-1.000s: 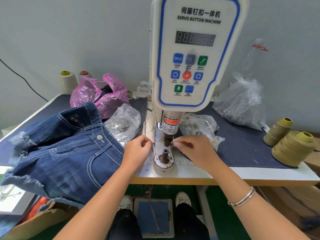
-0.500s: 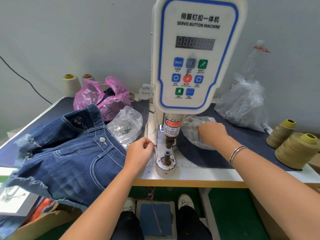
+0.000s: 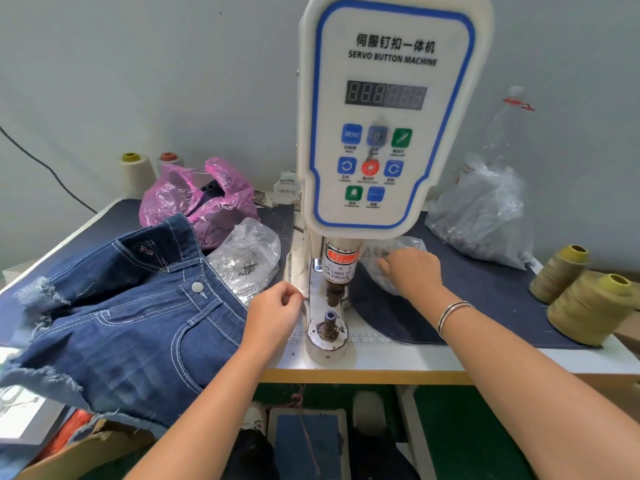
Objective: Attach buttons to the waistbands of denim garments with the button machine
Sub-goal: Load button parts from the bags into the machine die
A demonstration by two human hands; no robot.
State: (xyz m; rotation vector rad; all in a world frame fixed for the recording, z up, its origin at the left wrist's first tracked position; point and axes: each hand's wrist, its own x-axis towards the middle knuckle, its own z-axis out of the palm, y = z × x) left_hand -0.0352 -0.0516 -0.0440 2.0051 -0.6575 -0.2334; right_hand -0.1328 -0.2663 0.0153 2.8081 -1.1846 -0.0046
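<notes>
The button machine (image 3: 391, 116) stands upright at table centre, its lower die (image 3: 328, 323) bare. The denim shorts (image 3: 117, 317) lie left of it, waistband toward the machine, long axis running from near-left to far-right; one button (image 3: 197, 287) is already set. The right hand (image 3: 412, 271) has left the die since a second ago and now digs into a clear bag (image 3: 391, 252), probably fetching a part; its grasp is hidden. The left hand (image 3: 273, 315) stays beside the die, fingers curled, contents indiscernible.
</notes>
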